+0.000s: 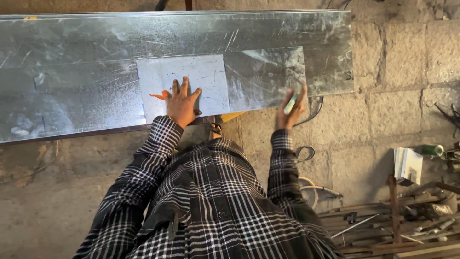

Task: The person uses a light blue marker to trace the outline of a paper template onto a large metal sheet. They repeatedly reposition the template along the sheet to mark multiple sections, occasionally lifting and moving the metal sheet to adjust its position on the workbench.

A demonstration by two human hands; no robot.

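Note:
A long galvanized metal sheet lies across the top of the head view on a stone floor. A smaller rectangular metal piece lies on it, and a second one sits to its right. My left hand presses flat on the smaller piece, fingers spread, beside an orange mark or tool tip. My right hand, blurred by motion, grips a thin light-green pen-like tool at the right piece's lower corner. My checked sleeves and shirt fill the lower middle.
Stone-block paving runs to the right. A pile of metal rods and scrap lies at bottom right, with a white folded bracket and a green-capped item. A cable loops near my right hand.

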